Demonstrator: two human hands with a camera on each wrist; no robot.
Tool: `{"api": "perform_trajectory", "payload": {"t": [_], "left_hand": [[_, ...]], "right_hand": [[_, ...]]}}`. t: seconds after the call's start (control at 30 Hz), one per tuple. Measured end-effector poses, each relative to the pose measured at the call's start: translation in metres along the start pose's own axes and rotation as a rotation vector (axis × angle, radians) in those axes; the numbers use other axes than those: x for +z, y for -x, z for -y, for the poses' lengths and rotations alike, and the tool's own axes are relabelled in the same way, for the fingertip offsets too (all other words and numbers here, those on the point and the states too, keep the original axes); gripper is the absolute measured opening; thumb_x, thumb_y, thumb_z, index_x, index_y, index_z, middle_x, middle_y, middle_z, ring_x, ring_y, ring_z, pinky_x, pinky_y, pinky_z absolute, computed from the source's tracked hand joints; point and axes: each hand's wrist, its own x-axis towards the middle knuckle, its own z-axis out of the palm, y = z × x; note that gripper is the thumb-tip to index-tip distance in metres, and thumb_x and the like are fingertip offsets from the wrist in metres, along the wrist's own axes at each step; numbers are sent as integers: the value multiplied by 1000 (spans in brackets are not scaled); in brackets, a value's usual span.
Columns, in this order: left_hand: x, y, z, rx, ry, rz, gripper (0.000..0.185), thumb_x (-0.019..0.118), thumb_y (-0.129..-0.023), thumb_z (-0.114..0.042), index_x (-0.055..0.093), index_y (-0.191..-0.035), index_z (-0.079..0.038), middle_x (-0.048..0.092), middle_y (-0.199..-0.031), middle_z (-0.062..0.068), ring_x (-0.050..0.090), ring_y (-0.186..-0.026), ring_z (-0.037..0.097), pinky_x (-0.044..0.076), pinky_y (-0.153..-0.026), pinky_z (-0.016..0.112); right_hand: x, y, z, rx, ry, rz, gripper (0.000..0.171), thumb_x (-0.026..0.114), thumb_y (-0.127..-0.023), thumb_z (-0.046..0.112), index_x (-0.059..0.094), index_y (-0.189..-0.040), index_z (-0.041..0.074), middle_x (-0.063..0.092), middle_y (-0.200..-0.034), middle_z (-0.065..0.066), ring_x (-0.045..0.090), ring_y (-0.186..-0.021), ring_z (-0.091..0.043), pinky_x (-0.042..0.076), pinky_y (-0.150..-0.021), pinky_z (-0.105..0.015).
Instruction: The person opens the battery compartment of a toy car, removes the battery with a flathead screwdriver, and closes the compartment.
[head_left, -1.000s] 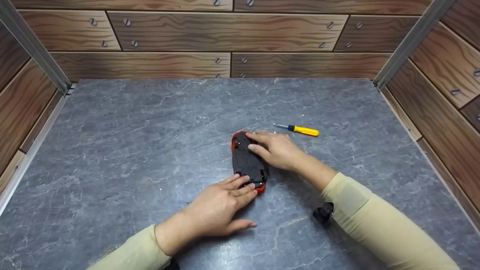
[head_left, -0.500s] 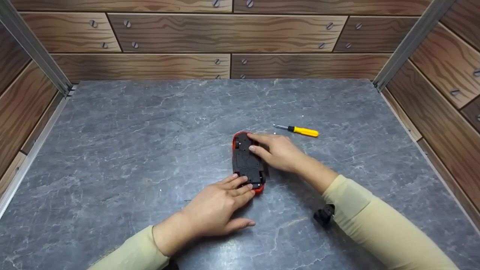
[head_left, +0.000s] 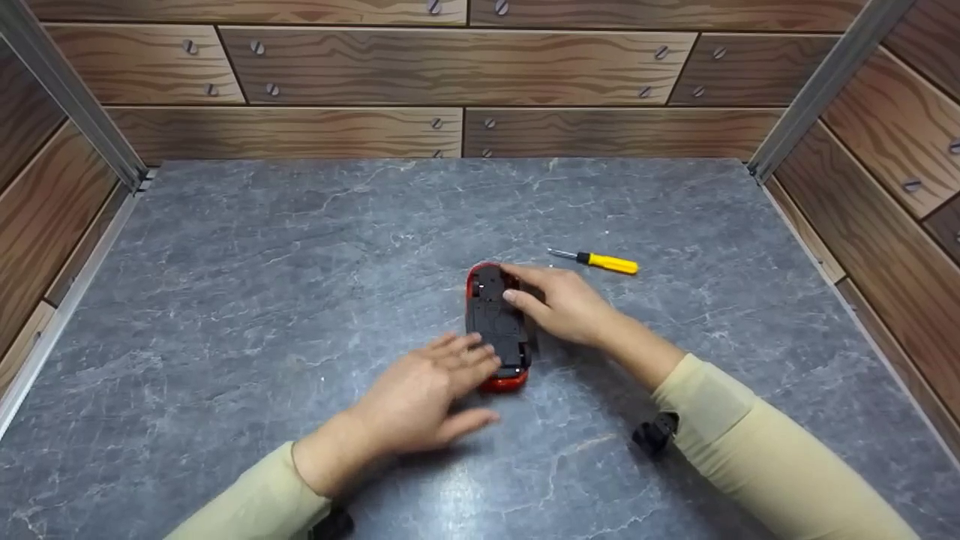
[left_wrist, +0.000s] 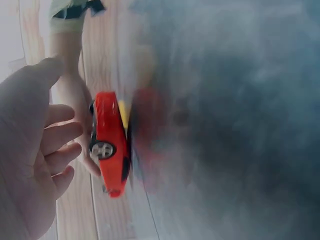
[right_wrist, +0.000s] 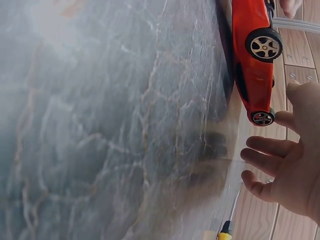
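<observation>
A red toy car (head_left: 496, 330) lies upside down on the table, its black underside facing up. My left hand (head_left: 412, 397) hovers at the car's near end with fingers spread and holds nothing. In the left wrist view, a gap shows between those fingers and the red body. At the far right side of the car is my right hand (head_left: 566, 304), its index finger and thumb resting on the car's edge. From the right wrist view, the index finger meets a wheel (right_wrist: 262, 118), while the other fingers hang loosely beside the car.
A screwdriver (head_left: 611, 263) with a yellow handle lies beyond the right hand, its shaft pointing left. Tiny bright specks dot the grey marbled table (head_left: 262, 300). Wood-patterned panels (head_left: 450, 67) enclose the back and sides, with metal posts at the corners.
My left hand has lifted off the car's near end and drawn back left, uncovering the red bumper. My right hand stays at the far side, shifted slightly right.
</observation>
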Motion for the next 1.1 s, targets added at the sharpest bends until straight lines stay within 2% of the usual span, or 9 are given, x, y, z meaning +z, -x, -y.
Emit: {"api": "perform_trajectory", "payload": {"t": [0.17, 0.3, 0.53, 0.73, 0.93, 1.1], "left_hand": [[-6, -4, 23, -174, 106, -102, 63, 71, -101, -48, 63, -145, -3, 64, -145, 17, 58, -138, 36, 44, -117, 51], [-6, -7, 41, -322, 229, -141, 66, 74, -99, -46, 60, -148, -4, 64, -145, 14, 60, -136, 32, 46, -115, 47], [6, -17, 63, -489, 471, -121, 76, 80, -94, -49, 55, -154, -9, 59, -150, 12, 57, -139, 28, 44, -118, 44], [14, -21, 72, -541, 632, -97, 83, 84, -92, -44, 49, -158, -7, 55, -156, 9, 49, -146, 25, 37, -123, 42], [18, -22, 77, -511, 743, -76, 86, 86, -91, -40, 45, -161, -14, 51, -160, 4, 44, -150, 22, 31, -126, 43], [20, -21, 79, -486, 757, -45, 84, 86, -91, -38, 46, -162, -16, 49, -161, 2, 42, -151, 22, 29, -127, 44]], "right_hand": [[-3, 4, -2, -22, -50, -36, 52, 58, -111, 37, 53, -158, 15, 60, -152, -11, 54, -142, -33, 42, -119, -53], [-5, 8, -4, -20, -102, -36, 53, 61, -109, 36, 53, -158, 18, 60, -152, -7, 54, -142, -30, 43, -117, -54], [-6, 13, -4, 16, -146, -26, 58, 68, -105, 39, 53, -158, 21, 58, -154, -7, 53, -143, -32, 43, -117, -57], [-2, 17, -2, 30, -156, -36, 58, 72, -102, 39, 57, -154, 18, 60, -152, -8, 54, -141, -33, 42, -118, -56], [1, 20, 0, 21, -159, -44, 54, 75, -101, 37, 62, -150, 17, 62, -149, -9, 56, -140, -31, 43, -117, -54], [1, 19, 0, 21, -161, -42, 52, 76, -100, 35, 64, -148, 16, 63, -148, -11, 56, -139, -31, 43, -118, -53]]}}
